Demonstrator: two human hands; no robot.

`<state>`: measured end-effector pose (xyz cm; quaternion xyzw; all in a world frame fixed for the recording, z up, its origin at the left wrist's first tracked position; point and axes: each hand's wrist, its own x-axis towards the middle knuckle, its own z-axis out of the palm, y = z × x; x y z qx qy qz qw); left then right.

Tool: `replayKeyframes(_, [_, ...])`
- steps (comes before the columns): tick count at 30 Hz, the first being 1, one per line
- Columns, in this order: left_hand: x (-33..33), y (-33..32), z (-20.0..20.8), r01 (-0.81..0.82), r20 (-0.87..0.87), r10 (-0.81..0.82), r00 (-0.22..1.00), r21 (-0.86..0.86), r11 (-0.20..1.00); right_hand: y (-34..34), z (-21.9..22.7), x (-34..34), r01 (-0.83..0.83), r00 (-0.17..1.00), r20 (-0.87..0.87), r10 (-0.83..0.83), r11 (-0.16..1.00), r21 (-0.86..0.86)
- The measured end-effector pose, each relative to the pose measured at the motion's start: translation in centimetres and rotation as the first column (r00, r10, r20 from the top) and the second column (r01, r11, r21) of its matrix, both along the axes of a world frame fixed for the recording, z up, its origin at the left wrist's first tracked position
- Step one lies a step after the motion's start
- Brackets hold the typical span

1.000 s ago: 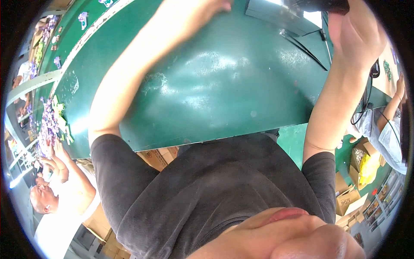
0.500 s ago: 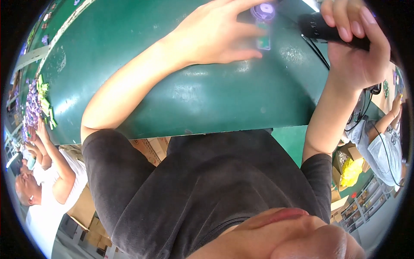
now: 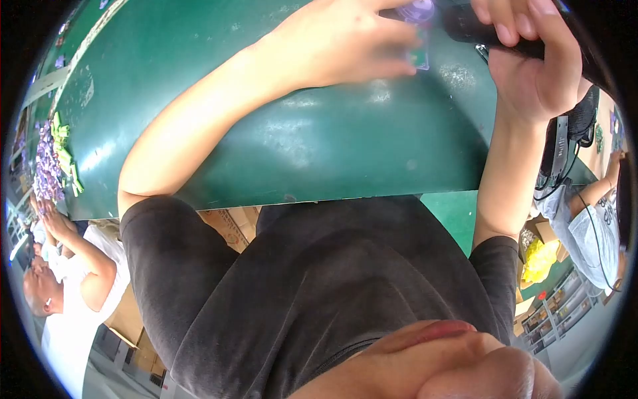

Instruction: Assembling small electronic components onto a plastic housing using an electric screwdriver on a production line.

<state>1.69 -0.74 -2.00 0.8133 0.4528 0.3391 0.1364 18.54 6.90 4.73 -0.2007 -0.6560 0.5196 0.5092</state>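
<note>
My left hand reaches over the green table top with its fingers stretched apart and smeared by motion. Its fingertips overlap a small purple plastic piece with a round end and a green rectangular part; whether they press on it I cannot tell. My right hand is wrapped round a black cylindrical tool, held tilted above the table to the right of the piece. The tool's rounded end points toward the purple piece, and its other end is hidden behind my fingers and palm.
Purple parts and light-green parts lie heaped at the table's left end, near a co-worker's hands. Black cables hang at the right edge. Another person and a yellow bag are beyond.
My right hand and the black tool have shifted up and left, closer to the purple piece. My left hand has moved slightly up. The co-worker's hands at left have drawn back from the heap.
</note>
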Motion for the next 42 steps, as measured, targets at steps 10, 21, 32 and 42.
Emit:
replayKeyframes(10, [-0.1, 0.3, 0.2, 0.017, 0.025, -0.017, 1.000, 0.013, 1.000, 0.7, -1.1, 0.4, -0.196, 0.981, 0.004, 0.196, 0.980, -0.028])
replayKeyframes(21, [0.0, 0.6, 2.2, -0.120, -0.090, 0.127, 0.988, 0.078, 0.990, 0.2, 0.1, 0.3, -0.116, 0.982, -0.170, 0.077, 0.967, -0.229])
replayKeyframes(32, [-13.4, 20.1, 2.3, -0.508, -0.297, 0.537, 0.789, 0.174, 0.843, 4.6, -5.4, -1.2, -0.266, 0.762, -0.470, 0.446, 0.876, 0.402])
replayKeyframes(42, [-10.3, 22.5, 1.1, -0.461, -0.178, 0.504, 0.845, 0.233, 0.856, 2.7, -1.5, 1.6, -0.036, 0.994, -0.088, 0.064, 0.956, 0.290])
